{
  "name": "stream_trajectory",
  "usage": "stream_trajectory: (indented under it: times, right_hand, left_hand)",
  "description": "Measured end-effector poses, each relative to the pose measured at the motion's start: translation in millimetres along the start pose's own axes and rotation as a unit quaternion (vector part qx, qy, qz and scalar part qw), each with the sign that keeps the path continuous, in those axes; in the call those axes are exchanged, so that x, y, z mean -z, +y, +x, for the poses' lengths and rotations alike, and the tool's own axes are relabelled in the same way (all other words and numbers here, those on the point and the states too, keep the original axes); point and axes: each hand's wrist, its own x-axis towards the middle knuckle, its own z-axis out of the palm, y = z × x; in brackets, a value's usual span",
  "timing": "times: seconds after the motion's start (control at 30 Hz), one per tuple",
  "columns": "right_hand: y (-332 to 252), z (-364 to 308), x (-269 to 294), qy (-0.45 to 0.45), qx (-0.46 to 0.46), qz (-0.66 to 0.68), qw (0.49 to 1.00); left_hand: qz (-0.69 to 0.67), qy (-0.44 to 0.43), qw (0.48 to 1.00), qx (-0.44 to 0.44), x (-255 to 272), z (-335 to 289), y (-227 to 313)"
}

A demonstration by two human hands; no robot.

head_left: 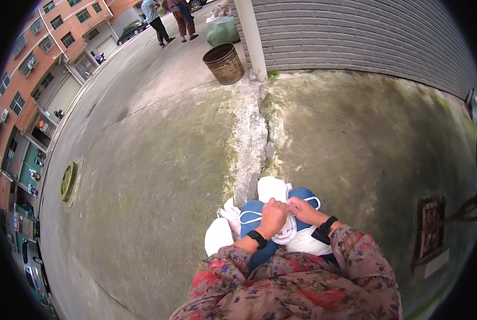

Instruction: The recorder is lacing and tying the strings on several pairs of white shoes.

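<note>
Over my lap, my left hand [274,215] and my right hand [301,209] are close together with fingers pinched. Between them they grip a thin white cord, whose loops [250,217] stick out on both sides over my blue trouser legs. The exact spot they pinch is hidden by the fingers. Just beneath, a coiled white band [287,234] lies against a bundle of white cloth [309,242]. A white rounded piece [272,188] shows beyond my hands, and another white piece [218,237] is beside my left leg.
Mossy concrete spreads around me, with a cracked pale strip running ahead to a rusty metal bin [224,64]. Behind it are a green sack [222,32] and a white post [250,37]. Two people stand far ahead. A ridged grey wall [356,37] rises at right.
</note>
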Motion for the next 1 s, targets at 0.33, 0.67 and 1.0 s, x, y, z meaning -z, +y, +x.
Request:
stream_trajectory:
  times: [0.33,0.67,1.0]
  right_hand:
    - [12,-10,-7,-0.025,-0.060,0.183,0.981]
    - [-5,10,7,-0.037,-0.142,0.194,0.970]
    - [-9,-7,6,-0.019,-0.144,0.155,0.977]
  left_hand:
    - [-0.012,-0.037,0.998,0.050,6,-12,-1]
    - [0.109,-0.203,0.972,0.036,20,7,-24]
    - [0.065,-0.285,0.955,0.051,10,-5,-23]
